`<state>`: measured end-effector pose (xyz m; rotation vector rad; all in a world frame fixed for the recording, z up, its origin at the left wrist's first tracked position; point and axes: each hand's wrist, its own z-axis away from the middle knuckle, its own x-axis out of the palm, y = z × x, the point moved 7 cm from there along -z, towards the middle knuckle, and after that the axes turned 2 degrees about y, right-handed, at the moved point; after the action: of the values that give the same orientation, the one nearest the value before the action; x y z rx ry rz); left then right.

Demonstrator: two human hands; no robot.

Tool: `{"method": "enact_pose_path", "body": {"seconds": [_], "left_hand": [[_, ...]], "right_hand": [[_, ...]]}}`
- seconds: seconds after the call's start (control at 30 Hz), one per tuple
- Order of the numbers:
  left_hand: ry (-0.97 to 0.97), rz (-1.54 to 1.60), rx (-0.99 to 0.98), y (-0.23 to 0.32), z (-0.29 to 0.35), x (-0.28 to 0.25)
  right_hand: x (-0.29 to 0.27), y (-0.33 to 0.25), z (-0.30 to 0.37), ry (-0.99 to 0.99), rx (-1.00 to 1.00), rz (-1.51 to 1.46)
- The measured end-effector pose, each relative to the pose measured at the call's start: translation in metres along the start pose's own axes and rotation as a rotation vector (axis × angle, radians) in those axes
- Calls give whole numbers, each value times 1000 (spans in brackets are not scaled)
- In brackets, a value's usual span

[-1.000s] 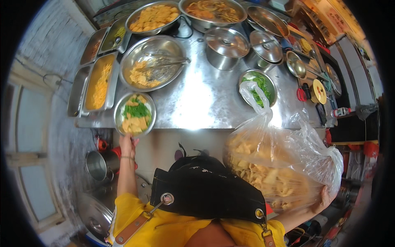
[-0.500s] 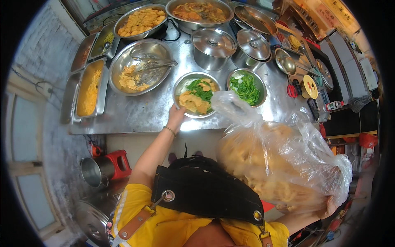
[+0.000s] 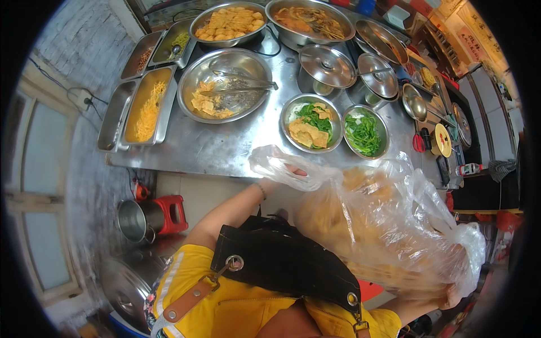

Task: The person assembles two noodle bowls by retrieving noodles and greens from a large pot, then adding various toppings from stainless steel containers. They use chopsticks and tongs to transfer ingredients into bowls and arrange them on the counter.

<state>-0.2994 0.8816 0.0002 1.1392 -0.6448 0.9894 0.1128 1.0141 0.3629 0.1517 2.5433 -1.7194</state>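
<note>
A large clear plastic bag [image 3: 366,219], full of yellowish-brown pieces, hangs at the table's front edge. My left hand [image 3: 284,176] is at the bag's left handle loop; its fingers are closed and partly covered by the film. At the lower right my right hand [image 3: 449,297] grips the bunched other end of the bag, with some fingers hidden. Just beyond the bag stands a steel bowl [image 3: 284,130] holding green leaves and fried yellow sheets. Beside it, to the right, is a smaller steel bowl [image 3: 386,147] of chopped greens.
A wide steel basin [image 3: 186,93] with yellow pieces and tongs [image 3: 248,88] sits left of centre. Rectangular trays [image 3: 169,112] line the left end. Lidded pots [image 3: 327,65] and full basins stand at the back. A ladle [image 3: 416,106] and red-handled scissors [image 3: 418,143] lie right.
My left hand has let go of the bowl's rim and come back to the bag's handle. The bag's left end has shifted left and down. The whole view has turned slightly left.
</note>
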Motion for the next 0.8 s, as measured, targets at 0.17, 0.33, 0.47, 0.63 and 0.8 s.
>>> {"method": "enact_pose_path", "body": {"seconds": [0.17,0.33,0.47,0.63,0.8], "left_hand": [[-221,-49,-64,38,20,35],[-309,-79,-25,108,44,37],[-360,-91,23,178,66,24],[-324,-124,88,236,110,-8],[-237,-108,81,229,151,-65]], "right_hand": [[49,-49,9,28,-77,-14],[138,-125,9,26,-159,-70],[235,-185,15,-41,-169,-110],[394,-218,55,-299,-23,-145],[481,-192,98,-599,64,-228]]}}
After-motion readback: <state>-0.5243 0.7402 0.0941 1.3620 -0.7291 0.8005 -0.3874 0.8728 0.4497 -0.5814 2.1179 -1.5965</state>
